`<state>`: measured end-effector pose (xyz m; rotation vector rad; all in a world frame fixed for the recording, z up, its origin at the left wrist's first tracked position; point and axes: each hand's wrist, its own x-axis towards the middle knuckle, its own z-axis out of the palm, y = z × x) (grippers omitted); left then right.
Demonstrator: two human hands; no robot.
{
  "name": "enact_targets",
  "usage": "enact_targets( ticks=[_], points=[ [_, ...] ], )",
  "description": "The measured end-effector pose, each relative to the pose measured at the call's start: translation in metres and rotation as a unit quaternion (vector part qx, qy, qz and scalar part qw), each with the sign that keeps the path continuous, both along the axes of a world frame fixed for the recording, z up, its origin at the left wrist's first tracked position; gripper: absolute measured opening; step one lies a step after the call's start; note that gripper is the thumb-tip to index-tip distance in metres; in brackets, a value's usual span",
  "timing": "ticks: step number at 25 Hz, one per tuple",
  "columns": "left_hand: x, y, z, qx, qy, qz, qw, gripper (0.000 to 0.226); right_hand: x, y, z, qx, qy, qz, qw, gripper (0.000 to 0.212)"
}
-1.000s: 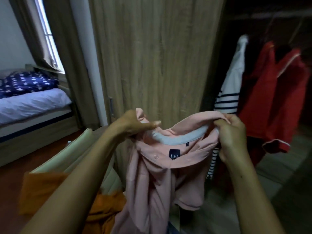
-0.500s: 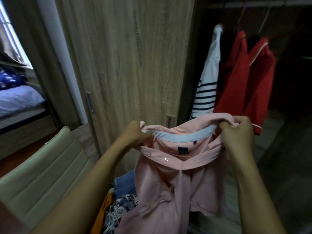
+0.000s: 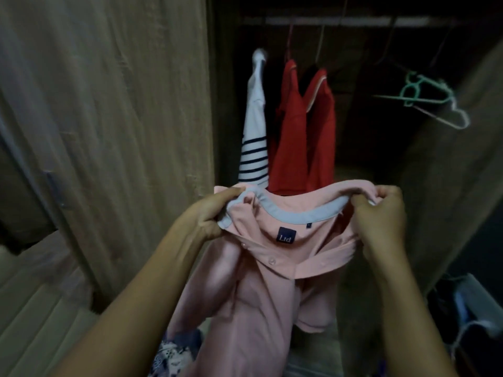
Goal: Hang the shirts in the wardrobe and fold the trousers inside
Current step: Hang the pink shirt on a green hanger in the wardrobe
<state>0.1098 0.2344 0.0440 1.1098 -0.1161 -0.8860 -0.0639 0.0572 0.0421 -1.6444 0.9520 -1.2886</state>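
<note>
A pink polo shirt (image 3: pixel 261 289) with a grey inner collar band and a dark blue label hangs in front of me. My left hand (image 3: pixel 209 213) pinches the collar's left end and my right hand (image 3: pixel 381 213) grips its right end, stretching the collar open. Behind it the open wardrobe (image 3: pixel 353 148) is dark inside. From its rail (image 3: pixel 345 20) hang a white shirt with navy stripes (image 3: pixel 254 137) and a red shirt (image 3: pixel 302 131). Two bare hangers (image 3: pixel 424 96), one teal and one pale, hang to the right on the rail.
A wooden wardrobe door (image 3: pixel 114 118) fills the left side, another wooden panel (image 3: pixel 449 172) the right. A pale padded chair (image 3: pixel 35 322) stands low left. Patterned cloth (image 3: pixel 174 355) lies under the pink shirt. A white and dark object (image 3: pixel 473 308) sits at lower right.
My view has swung right, from the bed and window to the open wardrobe interior. Both hands kept their hold on the pink shirt's collar and carried it toward the opening.
</note>
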Motion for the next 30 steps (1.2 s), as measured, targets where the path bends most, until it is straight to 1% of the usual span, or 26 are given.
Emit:
enact_targets(
  ticks=[1,3,5,7,10,14,17,19,22,23,25,27,30],
  points=[
    [-0.004,-0.012,0.004,-0.016,0.009,-0.005,1.0,0.024,-0.008,-0.01,0.001,0.006,0.003,-0.008,1.0,0.018],
    [-0.011,-0.03,0.012,-0.031,0.005,-0.012,0.999,0.015,-0.022,-0.026,0.005,0.025,0.011,-0.013,1.0,0.017],
    [-0.02,-0.05,0.022,-0.035,-0.039,-0.004,0.999,0.008,-0.033,-0.04,0.011,0.039,0.015,-0.017,0.999,0.018],
    [-0.032,-0.072,0.034,-0.042,-0.1,0.022,0.994,0.009,-0.043,-0.054,0.019,0.035,0.023,-0.019,0.999,0.015],
    [-0.054,-0.102,0.054,-0.056,-0.156,0.053,0.985,0.007,-0.055,-0.074,0.032,-0.004,0.065,-0.035,0.997,0.012],
    [-0.07,-0.137,0.079,-0.092,-0.175,0.076,0.977,0.008,-0.06,-0.106,0.055,-0.063,0.159,-0.076,0.982,0.02],
    [-0.075,-0.162,0.097,-0.121,-0.184,0.101,0.97,0.009,-0.052,-0.131,0.076,-0.105,0.177,-0.097,0.974,0.015],
    [-0.075,-0.18,0.107,-0.138,-0.188,0.119,0.965,0.01,-0.043,-0.149,0.09,-0.162,0.174,-0.106,0.966,0.01],
    [-0.074,-0.203,0.114,-0.144,-0.195,0.133,0.961,0.01,-0.021,-0.185,0.109,-0.276,0.113,-0.123,0.947,0.019],
    [-0.073,-0.21,0.116,-0.146,-0.197,0.134,0.96,0.009,-0.014,-0.199,0.115,-0.295,0.097,-0.133,0.941,0.022],
    [-0.069,-0.222,0.119,-0.149,-0.199,0.136,0.959,0.008,0.001,-0.224,0.125,-0.3,0.087,-0.145,0.939,0.025],
    [-0.065,-0.229,0.123,-0.151,-0.202,0.139,0.958,0.007,0.015,-0.244,0.13,-0.297,0.107,-0.151,0.937,0.031],
    [-0.056,-0.236,0.126,-0.138,-0.213,0.14,0.957,0.008,0.033,-0.274,0.136,-0.295,0.196,-0.154,0.922,0.044]
  ],
)
